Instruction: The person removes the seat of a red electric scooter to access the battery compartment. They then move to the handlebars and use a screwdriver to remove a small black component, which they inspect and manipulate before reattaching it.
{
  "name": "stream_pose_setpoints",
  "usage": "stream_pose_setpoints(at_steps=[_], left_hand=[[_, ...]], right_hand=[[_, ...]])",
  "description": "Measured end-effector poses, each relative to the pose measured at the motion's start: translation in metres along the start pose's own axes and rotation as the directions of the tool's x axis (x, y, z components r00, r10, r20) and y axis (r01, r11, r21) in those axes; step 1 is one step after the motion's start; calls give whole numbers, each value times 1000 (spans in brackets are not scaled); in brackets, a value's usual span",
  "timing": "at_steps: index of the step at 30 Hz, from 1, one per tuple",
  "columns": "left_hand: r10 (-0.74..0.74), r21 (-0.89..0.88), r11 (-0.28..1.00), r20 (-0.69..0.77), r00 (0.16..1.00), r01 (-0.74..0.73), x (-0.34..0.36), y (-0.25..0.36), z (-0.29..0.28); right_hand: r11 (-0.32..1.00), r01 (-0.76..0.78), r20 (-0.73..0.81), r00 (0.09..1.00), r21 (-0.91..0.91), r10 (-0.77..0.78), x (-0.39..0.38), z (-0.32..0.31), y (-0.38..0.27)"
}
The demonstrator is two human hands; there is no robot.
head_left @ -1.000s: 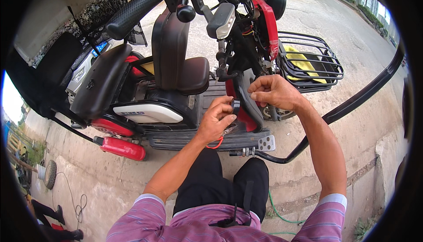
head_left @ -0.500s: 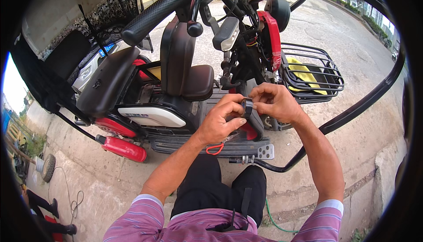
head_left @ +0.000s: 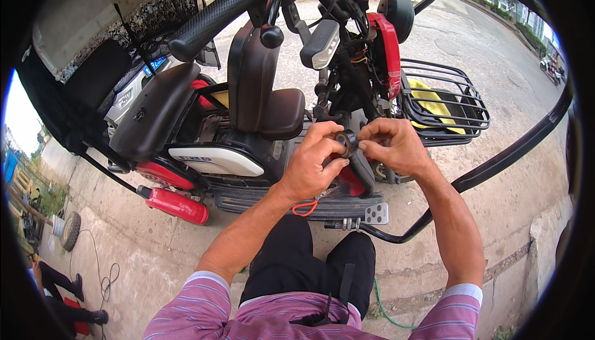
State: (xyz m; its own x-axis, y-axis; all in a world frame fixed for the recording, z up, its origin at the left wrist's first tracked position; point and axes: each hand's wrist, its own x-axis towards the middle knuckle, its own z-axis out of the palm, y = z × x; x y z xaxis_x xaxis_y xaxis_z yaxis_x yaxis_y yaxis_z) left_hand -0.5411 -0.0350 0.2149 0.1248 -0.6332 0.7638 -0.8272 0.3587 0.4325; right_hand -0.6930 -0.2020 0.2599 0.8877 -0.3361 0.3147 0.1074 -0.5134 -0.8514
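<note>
Black tape roll (head_left: 352, 138) is gripped by left hand (head_left: 311, 163) from its left; right hand (head_left: 398, 148) meets its right rim, pinch unconfirmed.

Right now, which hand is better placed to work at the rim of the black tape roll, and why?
Probably the right hand: it is poised in a pinch at the rim of the black tape roll, while the left hand is occupied holding it.
</note>
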Motion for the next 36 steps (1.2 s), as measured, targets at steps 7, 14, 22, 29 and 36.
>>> stream_pose_setpoints(at_steps=[7, 14, 22, 29, 36], left_hand=[[13, 75, 997, -5, 1000, -13, 4, 4, 2], [45, 177, 983, 29, 999, -50, 1, 5, 4], [-41, 133, 990, 14, 999, 39, -2, 8, 7], [69, 262, 963, -4, 998, -66, 4, 9, 4], [-36, -94, 995, -56, 998, 31, 8, 18, -13]], right_hand=[[1000, -22, 28, 999, -16, 22, -1, -2, 0], [992, 14, 78, 997, -129, -4, -2, -1, -6], [997, 3, 4, 1000, -75, -2, 0, 0, 11], [997, -40, 90, 995, -60, 46, 2, 7, 19], [918, -232, 173, 967, 321, 184, 4, -5, 4]])
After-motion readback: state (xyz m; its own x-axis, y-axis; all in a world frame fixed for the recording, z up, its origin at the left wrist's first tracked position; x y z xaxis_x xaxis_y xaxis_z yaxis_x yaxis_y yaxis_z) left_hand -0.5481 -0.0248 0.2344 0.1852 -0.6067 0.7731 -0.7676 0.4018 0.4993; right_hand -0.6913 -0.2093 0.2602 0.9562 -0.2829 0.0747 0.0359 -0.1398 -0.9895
